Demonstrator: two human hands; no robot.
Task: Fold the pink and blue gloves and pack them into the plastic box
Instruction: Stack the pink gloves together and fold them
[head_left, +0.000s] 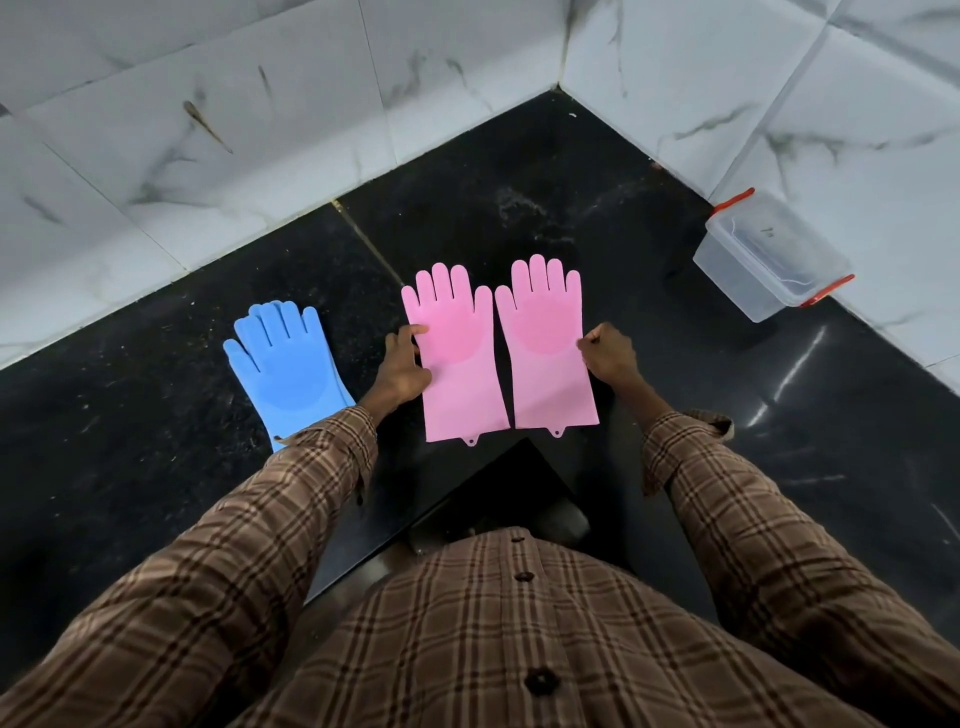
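Down on the black counter (519, 171), two arms in brown checked sleeves (260, 519) reach forward from the body. The left hand (402, 366) sits at the left edge of the left pink glove (457, 358). Its fingers are curled, and the thumb presses on the glove's edge, so it pinches that edge. The right hand (610, 353) sits at the right edge of the right pink glove (550, 348). Its fingers are curled in tight, and they pinch that glove's edge too.

Both pink gloves lie flat, side by side, almost touching, with their fingers pointing away from the person. They look smooth and rubbery, and each has a round, darker patch on the palm and a small loop at the cuff.

The blue gloves (285, 364) lie flat to the left, one stacked on the other, and the left sleeve covers the cuff.

The plastic box (769, 260) stands far to the right by the white marble wall (208, 130). It is clear, open on top, and has red clips at two ends.
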